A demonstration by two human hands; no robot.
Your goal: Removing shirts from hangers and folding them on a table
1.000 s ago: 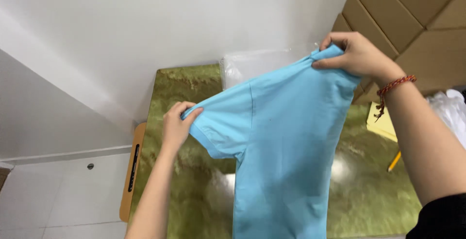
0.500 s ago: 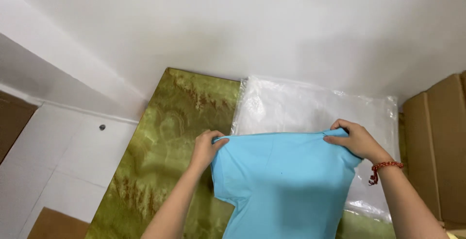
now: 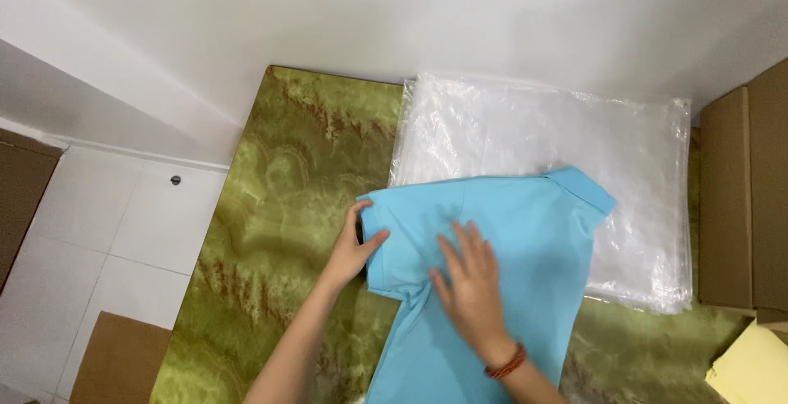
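left hand point(image 3: 355, 250) pinching blue shirt's point(image 3: 525, 231) sleeve edge, right hand point(image 3: 469, 282) pressing flat with fingers spread, shirt lying over plastic bags point(image 3: 574, 133) on green table point(image 3: 279, 207)

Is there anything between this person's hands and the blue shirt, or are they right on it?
Nothing visible is in between. The right hand lies flat on the light blue shirt, and the left hand pinches its sleeve edge. The shirt lies partly on the stack of clear plastic bags and partly on the green table.
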